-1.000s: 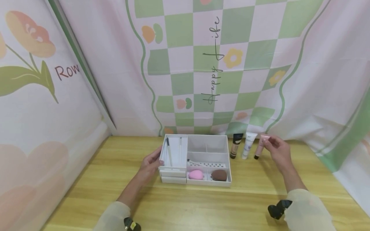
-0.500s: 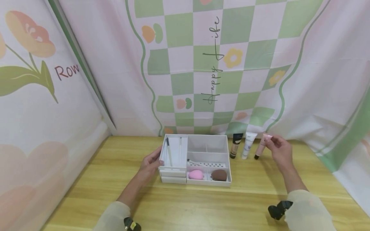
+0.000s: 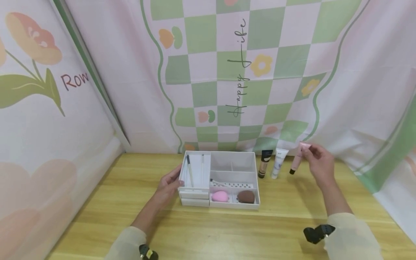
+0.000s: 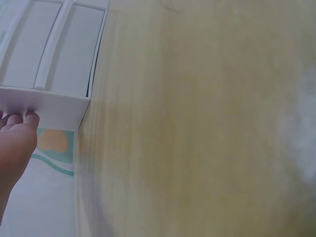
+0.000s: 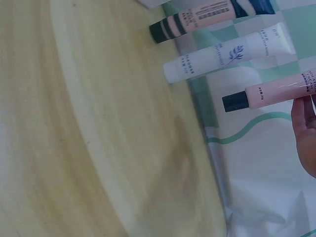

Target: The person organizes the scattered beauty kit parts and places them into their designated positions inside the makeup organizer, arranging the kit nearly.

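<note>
My right hand (image 3: 321, 164) pinches a pink tube (image 3: 297, 160) near its top end, its black cap pointing down and off the table. In the right wrist view, the pink tube (image 5: 281, 92) is seen apart from the white tube (image 5: 229, 53). The white tube (image 3: 278, 163) and a black-and-beige tube (image 3: 264, 164) stand on their caps right of a white organizer box (image 3: 234, 206). My left hand (image 3: 168, 186) rests against the box's left side; in the left wrist view, the fingertips (image 4: 30, 118) touch its side wall.
Inside the box lie thin brushes (image 3: 190, 171), a pink makeup sponge (image 3: 220, 196), a brown sponge (image 3: 246, 197) and a dotted white strip (image 3: 235, 185). Two drawers form its front left. A patterned curtain (image 3: 201, 72) hangs behind the wooden table (image 3: 214, 234).
My right hand has lifted the pink tube off the table, moving it up and slightly right, away from the white tube. My left hand and the box have stayed put.
</note>
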A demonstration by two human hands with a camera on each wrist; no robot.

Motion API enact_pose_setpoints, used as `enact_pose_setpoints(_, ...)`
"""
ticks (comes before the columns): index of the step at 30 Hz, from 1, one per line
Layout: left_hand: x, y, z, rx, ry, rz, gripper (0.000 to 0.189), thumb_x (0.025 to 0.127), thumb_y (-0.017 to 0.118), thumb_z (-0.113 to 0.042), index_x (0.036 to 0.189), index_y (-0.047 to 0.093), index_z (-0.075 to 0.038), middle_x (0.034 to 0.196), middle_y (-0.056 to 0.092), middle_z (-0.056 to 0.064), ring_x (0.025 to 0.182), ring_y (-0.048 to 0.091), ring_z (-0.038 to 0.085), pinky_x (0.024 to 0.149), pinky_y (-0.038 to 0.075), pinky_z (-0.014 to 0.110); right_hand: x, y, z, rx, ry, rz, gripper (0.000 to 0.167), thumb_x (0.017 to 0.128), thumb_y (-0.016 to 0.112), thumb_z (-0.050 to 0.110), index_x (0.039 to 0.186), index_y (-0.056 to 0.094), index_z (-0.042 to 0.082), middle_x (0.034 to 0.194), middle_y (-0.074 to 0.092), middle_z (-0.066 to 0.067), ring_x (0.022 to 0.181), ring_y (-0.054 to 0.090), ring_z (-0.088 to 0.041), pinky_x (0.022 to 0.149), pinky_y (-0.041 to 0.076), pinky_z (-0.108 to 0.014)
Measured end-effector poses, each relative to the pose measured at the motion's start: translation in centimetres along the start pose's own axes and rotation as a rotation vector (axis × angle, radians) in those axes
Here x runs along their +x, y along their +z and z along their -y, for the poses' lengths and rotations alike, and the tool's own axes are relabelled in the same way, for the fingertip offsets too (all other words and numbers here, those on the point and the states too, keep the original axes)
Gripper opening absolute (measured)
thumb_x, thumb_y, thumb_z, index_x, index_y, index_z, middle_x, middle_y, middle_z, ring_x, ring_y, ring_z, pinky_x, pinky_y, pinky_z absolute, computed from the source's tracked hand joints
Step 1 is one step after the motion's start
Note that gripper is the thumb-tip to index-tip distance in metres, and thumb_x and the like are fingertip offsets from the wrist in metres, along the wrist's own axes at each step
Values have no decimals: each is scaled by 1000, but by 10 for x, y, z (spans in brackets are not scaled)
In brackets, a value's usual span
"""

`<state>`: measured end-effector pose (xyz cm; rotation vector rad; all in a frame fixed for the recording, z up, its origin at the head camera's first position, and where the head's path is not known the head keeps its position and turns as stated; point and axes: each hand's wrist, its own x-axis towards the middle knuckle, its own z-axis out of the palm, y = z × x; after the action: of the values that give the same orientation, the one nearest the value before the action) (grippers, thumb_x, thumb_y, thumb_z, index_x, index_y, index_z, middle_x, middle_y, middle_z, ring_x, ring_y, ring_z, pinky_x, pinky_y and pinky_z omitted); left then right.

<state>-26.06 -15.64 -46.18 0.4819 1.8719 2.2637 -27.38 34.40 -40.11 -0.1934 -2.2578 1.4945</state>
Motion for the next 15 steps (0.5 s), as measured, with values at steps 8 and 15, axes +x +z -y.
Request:
enact_pose_setpoints(8, 0, 0, 0, 7, -2, 8, 74, 90, 51, 6, 158, 21, 4, 171, 13, 18, 160, 13, 36, 121, 32, 21, 1, -6, 29, 82, -2, 4, 9, 101, 60, 24, 108, 62, 28, 92, 59, 34, 87, 60, 14, 80, 55, -2)
enact_pose_setpoints(15, 0, 1, -2, 16, -13, -9, 74, 90, 52, 5, 158, 22, 2, 171, 14, 16, 160, 13, 34, 122, 29, 25, 0, -9, 48, 272, -53, 6, 13, 97, 65, 16, 96, 66, 29, 89, 68, 28, 80, 66, 13, 75, 57, -3)
